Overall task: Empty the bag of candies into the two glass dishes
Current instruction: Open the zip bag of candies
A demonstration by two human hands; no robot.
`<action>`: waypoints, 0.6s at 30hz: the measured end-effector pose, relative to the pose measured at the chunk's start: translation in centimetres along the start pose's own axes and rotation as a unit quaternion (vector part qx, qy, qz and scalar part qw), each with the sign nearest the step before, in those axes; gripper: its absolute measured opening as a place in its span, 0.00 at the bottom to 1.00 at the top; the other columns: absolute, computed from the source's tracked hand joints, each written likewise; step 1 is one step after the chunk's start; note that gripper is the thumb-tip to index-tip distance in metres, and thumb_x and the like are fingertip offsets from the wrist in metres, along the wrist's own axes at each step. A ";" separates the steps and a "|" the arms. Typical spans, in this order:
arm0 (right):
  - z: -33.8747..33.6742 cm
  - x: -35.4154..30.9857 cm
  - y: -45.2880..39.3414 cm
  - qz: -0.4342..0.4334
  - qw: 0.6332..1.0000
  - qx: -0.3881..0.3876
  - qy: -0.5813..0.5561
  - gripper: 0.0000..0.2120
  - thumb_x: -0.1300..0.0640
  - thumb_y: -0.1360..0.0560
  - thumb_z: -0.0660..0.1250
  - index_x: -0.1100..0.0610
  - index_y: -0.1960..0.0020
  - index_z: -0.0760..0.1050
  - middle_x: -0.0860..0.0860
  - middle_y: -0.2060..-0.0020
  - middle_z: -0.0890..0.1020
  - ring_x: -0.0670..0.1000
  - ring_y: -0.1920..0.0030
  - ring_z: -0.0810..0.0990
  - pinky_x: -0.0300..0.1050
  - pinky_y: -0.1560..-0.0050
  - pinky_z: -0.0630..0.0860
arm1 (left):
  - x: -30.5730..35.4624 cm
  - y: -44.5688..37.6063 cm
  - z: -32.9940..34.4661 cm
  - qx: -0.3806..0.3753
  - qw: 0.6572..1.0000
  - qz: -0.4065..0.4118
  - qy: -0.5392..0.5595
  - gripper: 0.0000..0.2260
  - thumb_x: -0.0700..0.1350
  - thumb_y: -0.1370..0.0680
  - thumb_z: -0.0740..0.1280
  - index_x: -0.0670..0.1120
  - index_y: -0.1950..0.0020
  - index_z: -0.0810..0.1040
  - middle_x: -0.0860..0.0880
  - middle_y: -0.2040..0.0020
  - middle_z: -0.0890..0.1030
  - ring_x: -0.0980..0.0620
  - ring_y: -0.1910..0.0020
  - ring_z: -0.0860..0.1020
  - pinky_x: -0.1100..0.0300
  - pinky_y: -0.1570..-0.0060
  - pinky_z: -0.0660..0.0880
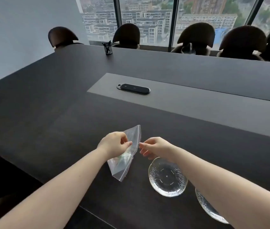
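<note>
A clear zip bag [124, 164] with pale green candies inside is held above the dark table. My left hand [114, 144] pinches one side of the bag's top edge. My right hand [157, 147] pinches the other side of that edge with thumb and forefinger. A ribbed glass dish [167, 176] stands empty on the table just right of the bag, below my right wrist. A second glass dish [208, 209] lies nearer me at the right, mostly hidden under my right forearm.
The long dark table [48, 113] has a grey inset strip with a black oval device [135, 88] in its middle. A black mesh pen cup [107, 48] stands at the far edge. Several dark chairs line the window side.
</note>
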State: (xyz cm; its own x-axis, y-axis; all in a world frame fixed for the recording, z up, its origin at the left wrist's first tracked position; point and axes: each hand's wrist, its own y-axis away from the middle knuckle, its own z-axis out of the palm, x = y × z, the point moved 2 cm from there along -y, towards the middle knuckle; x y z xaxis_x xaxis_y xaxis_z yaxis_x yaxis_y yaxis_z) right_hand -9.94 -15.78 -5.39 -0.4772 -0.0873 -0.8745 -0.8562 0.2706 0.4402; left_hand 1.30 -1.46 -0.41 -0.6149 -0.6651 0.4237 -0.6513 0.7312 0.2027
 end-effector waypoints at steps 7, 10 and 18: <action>0.9 0.5 -0.2 0.003 0.997 -0.031 -0.070 0.07 0.54 0.25 0.67 0.57 0.53 0.79 0.52 0.60 0.84 0.50 0.59 0.81 0.38 0.65 0.76 | -0.1 -0.4 2.6 -0.036 0.999 0.029 0.025 0.12 0.62 0.35 0.69 0.58 0.66 0.69 0.53 0.59 0.79 0.53 0.58 0.77 0.58 0.58 0.75; 0.9 0.6 -0.3 0.003 0.997 -0.035 -0.063 0.06 0.54 0.25 0.67 0.57 0.53 0.80 0.52 0.59 0.85 0.49 0.59 0.82 0.38 0.65 0.76 | -0.4 -0.6 3.1 -0.026 0.999 0.035 0.019 0.12 0.62 0.34 0.68 0.59 0.68 0.68 0.52 0.56 0.80 0.51 0.56 0.77 0.55 0.55 0.76; 1.5 0.6 -0.5 -0.002 0.999 -0.022 -0.033 0.08 0.59 0.26 0.69 0.62 0.51 0.81 0.49 0.64 0.85 0.46 0.62 0.82 0.35 0.64 0.77 | -0.5 -0.7 3.5 -0.022 0.999 0.028 0.020 0.06 0.54 0.30 0.69 0.55 0.62 0.75 0.52 0.55 0.81 0.53 0.56 0.75 0.54 0.53 0.77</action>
State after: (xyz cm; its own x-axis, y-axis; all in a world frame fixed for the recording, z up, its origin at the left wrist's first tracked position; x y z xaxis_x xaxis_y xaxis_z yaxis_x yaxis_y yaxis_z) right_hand -9.53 -14.52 -6.49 -0.4609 -0.0253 -0.8871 -0.8665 0.2285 0.4437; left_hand 0.52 -2.10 -3.84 -0.6309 -0.6169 0.4706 -0.5957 0.7737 0.2157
